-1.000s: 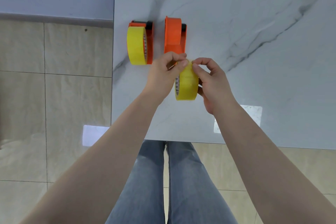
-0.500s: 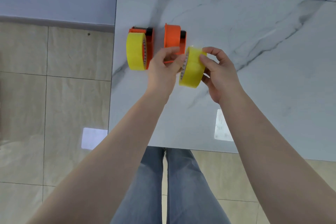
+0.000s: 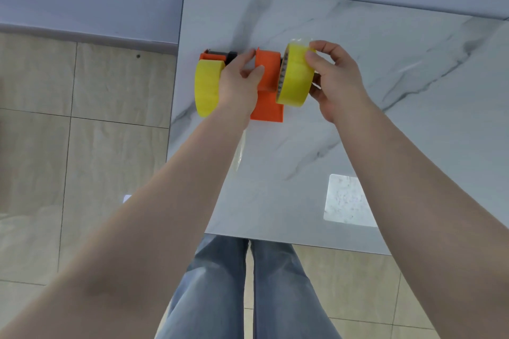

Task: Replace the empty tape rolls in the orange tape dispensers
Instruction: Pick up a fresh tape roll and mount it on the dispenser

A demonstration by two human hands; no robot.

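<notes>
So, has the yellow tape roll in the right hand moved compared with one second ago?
Yes. The yellow tape roll went away from the person and rightward, now against the right side of the orange dispenser the left hand steadies.

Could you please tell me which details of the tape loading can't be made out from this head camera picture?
- Hub of the nearer orange plastic tape dispenser: hidden in the head view by the yellow tape roll held by the right hand.
- Whether that roll is seated: its inner face is turned away.
- Side of the far orange dispenser carrying a second yellow roll: covered by the left hand.
</notes>
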